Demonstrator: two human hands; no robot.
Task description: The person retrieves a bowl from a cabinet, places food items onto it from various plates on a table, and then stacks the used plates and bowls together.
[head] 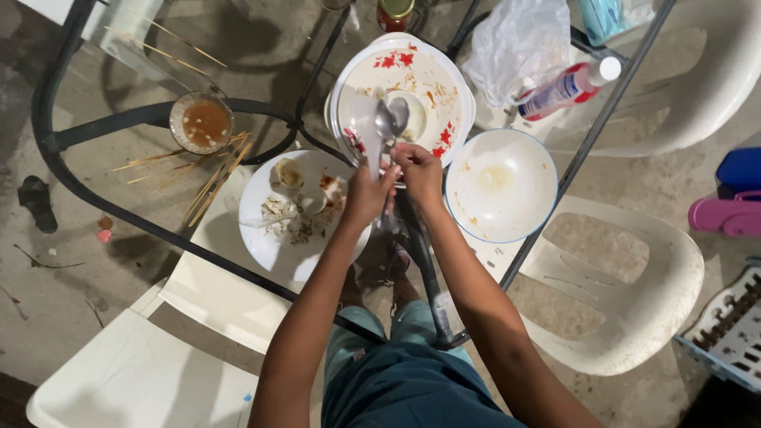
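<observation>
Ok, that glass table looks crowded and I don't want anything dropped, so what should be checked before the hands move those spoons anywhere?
1. Spoons gripped by both the left hand and right hand: ok.
2. Spoon bowls over the red-patterned plate, so drips land on it: ok.
3. Empty white bowl sits fully on the glass table: cannot tell, it is near the edge.
4. Plate of food scraps clear of the left forearm: not ok, the arm crosses it.
5. Skewers away from the hands: ok.
</observation>
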